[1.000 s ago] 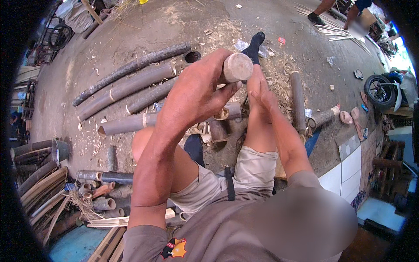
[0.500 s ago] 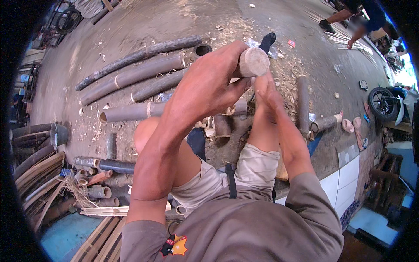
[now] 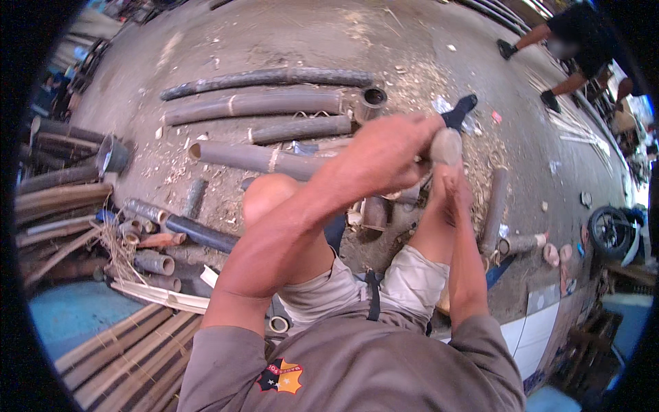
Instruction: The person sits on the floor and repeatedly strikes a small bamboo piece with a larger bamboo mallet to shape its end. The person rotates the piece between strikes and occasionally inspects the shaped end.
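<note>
The left hand [image 3: 405, 143] is seen curled about the near side of a round-ended wooden piece [image 3: 447, 146], its fingers closed on it from the left. The right hand [image 3: 456, 189] is set just below the wooden piece, toward the body, in front of the bare right shin; its fingers are partly hidden and blurred, so whether anything is gripped by it cannot be told.

The wooden piece is held out over the right leg, with its pale end turned up toward the head. Its long axis appears to be pointed mostly along the line of sight, away from the face, though much of its length is hidden. It is approached by the left forearm from the left and by the right forearm from below; the left hand is the nearer, being in contact.

Just beyond the wooden piece, a dark-socked foot [image 3: 459, 112] is stretched out. To its left, a short hollow tube [image 3: 371, 112] is stood on end, and farther left a brown bamboo tube [image 3: 274, 105] and a mottled dark pole [image 3: 268, 79] are laid crosswise on the shaving-strewn floor. To its right, another bamboo length [image 3: 493, 209] is laid pointing away from the body. Well to its left, a grey bucket [image 3: 114, 156] is tipped sideways.
</note>
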Tool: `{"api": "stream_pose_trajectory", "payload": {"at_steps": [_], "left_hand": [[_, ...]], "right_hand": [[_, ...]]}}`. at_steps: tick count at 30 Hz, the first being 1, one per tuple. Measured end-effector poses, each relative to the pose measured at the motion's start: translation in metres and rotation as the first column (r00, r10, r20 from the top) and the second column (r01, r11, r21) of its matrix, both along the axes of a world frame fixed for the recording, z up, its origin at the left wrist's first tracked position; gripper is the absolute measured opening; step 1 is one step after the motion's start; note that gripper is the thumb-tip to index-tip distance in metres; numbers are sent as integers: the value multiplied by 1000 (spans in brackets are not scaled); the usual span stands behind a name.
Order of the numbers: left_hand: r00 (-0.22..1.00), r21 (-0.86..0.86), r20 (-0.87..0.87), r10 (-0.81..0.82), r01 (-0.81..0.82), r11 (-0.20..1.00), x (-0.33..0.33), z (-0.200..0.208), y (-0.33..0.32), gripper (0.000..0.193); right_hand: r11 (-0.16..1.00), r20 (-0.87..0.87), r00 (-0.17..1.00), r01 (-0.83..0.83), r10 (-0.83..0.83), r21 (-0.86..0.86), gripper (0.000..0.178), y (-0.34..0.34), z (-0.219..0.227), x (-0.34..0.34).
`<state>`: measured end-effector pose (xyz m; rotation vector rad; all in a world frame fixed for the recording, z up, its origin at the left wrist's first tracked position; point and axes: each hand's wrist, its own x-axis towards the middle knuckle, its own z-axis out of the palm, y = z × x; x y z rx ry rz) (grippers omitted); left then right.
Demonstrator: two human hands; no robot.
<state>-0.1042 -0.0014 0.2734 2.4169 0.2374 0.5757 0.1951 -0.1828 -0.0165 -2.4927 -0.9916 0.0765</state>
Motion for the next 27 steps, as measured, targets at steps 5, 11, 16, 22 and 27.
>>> {"api": "stream_pose_trajectory", "payload": {"at_steps": [5, 11, 16, 22, 27], "left_hand": [[967, 183, -245, -69, 116, 976, -4, -41, -20, 34], [909, 380, -389, -151, 307, 873, -6, -103, -26, 27], [792, 323, -591, -153, 407, 854, 16, -99, -10, 37], [836, 292, -548, 38, 148, 945, 19, -158, 80, 80], [696, 238, -685, 216, -66, 969, -25, -271, 102, 83]], "right_hand": [[830, -660, 738, 274, 143, 486, 69, -12, 43, -55], [853, -739, 489, -19, 462, 521, 53, -19, 123, -174], [883, -805, 440, 55, 397, 466, 37, -8, 112, -195], [978, -952, 248, 61, 178, 199, 37, -37, 34, -211], [952, -880, 456, -306, 130, -18, 38, -40, 11, -226]]}}
